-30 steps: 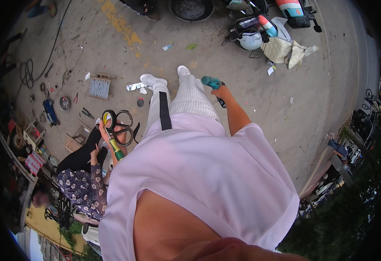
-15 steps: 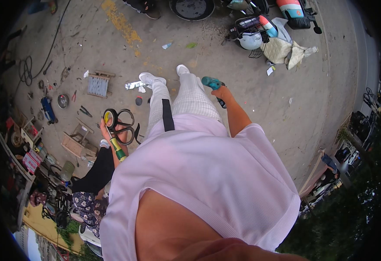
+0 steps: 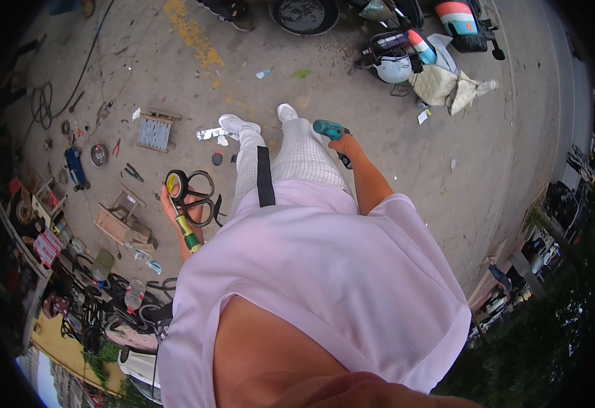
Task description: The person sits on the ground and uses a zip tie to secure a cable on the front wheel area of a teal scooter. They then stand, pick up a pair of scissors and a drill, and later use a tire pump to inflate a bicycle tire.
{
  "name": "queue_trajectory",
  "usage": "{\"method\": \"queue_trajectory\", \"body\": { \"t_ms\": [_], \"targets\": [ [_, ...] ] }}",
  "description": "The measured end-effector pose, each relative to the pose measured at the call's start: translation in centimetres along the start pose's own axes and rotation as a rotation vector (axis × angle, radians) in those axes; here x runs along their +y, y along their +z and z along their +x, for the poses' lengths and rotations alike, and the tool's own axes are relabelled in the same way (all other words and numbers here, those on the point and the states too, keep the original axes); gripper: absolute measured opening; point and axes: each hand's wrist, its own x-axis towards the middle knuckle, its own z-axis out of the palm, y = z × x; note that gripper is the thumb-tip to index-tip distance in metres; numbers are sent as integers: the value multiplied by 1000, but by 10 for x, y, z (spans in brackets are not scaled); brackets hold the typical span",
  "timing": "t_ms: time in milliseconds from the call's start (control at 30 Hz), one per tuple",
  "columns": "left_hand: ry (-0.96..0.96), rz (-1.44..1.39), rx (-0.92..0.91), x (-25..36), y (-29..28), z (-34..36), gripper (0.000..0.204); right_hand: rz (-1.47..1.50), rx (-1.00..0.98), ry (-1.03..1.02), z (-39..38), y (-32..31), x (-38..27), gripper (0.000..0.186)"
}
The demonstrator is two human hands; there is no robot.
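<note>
My left hand (image 3: 169,204) is closed round a bundle at lower left of centre: black scissors (image 3: 202,182), a black tape roll (image 3: 178,178) with a yellow core, and a yellow-and-green cylindrical item (image 3: 190,238). My right hand (image 3: 343,145) grips a teal-and-black power drill (image 3: 326,128) out beside my right leg. A black strip (image 3: 265,177) lies along my left trouser leg. Near my white shoes (image 3: 236,124) are silvery packaging (image 3: 209,134) and a dark round item (image 3: 216,158).
Scooters (image 3: 460,24) with a helmet (image 3: 392,68), a basin (image 3: 303,13) and someone's foot (image 3: 239,20) are at the top. Leftward lie stools (image 3: 153,132), pliers (image 3: 133,172), a blue jack (image 3: 75,168), a hose (image 3: 42,109) and clutter. A white vehicle (image 3: 137,367) is lower left.
The other person at lower left has moved down and mostly out of view, uncovering bottles and clutter. The view has shifted slightly. Both my hands keep their grips.
</note>
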Motion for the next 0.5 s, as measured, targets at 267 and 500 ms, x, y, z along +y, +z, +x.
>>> {"method": "queue_trajectory", "body": {
  "t_ms": [267,500],
  "targets": [
    [29,-5,69,-10,15,-5,33,-13,2,-11,-5,-7,-12,44],
    [85,38,136,-10,15,-11,33,-28,-8,-24,1,0,-11,46]
  ]
}}
